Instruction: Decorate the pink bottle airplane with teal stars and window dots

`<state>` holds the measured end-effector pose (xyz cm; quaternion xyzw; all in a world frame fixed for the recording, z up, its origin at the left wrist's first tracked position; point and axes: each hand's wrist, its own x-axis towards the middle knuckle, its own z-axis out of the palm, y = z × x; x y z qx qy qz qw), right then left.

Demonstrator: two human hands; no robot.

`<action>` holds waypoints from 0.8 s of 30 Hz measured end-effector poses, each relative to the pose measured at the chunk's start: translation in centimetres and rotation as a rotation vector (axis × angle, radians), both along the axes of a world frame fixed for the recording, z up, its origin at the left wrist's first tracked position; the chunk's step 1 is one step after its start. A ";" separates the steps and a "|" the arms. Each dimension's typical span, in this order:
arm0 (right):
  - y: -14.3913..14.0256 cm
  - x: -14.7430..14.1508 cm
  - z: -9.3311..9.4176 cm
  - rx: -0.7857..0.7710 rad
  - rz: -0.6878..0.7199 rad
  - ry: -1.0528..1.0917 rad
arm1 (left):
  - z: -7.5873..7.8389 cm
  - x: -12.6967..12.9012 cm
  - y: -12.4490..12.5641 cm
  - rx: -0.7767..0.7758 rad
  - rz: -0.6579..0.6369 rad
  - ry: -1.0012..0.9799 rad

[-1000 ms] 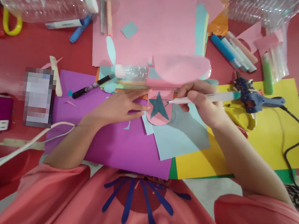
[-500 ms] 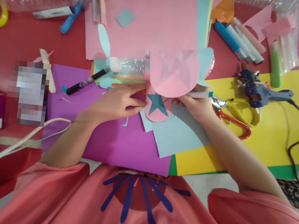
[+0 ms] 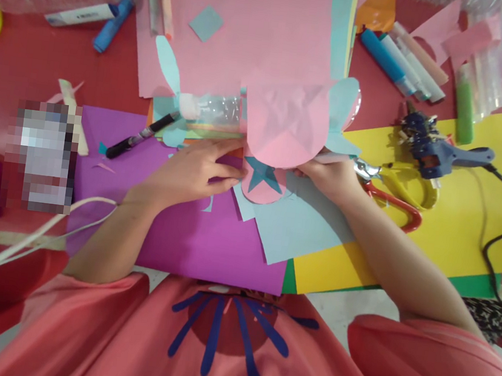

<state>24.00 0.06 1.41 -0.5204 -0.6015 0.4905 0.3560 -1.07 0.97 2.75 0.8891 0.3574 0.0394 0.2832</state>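
Note:
A clear plastic bottle (image 3: 219, 108) lies on its side with paper parts on it: pale-blue propeller-like blades (image 3: 168, 65) at its white cap and a pale-blue tail (image 3: 344, 102). Across it sits a rounded pink paper wing (image 3: 286, 125). Below the wing shows a pink paper piece (image 3: 263, 194) bearing a blue star (image 3: 262, 176). My left hand (image 3: 194, 166) has its fingers stretched and apart, tips touching the bottle's underside and the star piece's left edge. My right hand (image 3: 332, 176) is closed at the pink paper's right lower edge; its fingertips are partly hidden beneath the wing.
A glue gun (image 3: 438, 156) with a trailing cord and red-and-yellow-handled scissors (image 3: 391, 202) lie to the right on yellow paper (image 3: 464, 238). A black marker (image 3: 143, 135) rests on purple paper (image 3: 207, 250) at left. Loose light-blue sheets (image 3: 300, 231) lie between my arms.
The pink wing has tilted slightly, now covering more of the star's top. Both hands keep nearly the same places. The view has shifted a little.

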 end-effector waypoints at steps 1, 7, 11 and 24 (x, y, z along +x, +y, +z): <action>0.0 0.0 0.0 0.003 -0.001 0.000 | -0.1 0.0 0.0 0.001 0.001 -0.002; -0.2 0.2 -0.1 0.069 -0.037 -0.027 | -0.2 -0.1 0.1 0.005 -0.003 -0.012; -0.4 0.3 -0.1 0.095 -0.066 -0.080 | -0.2 -0.1 0.1 0.009 -0.002 -0.020; -0.3 0.2 -0.2 0.059 -0.035 -0.095 | -0.3 -0.1 0.0 0.015 -0.003 -0.002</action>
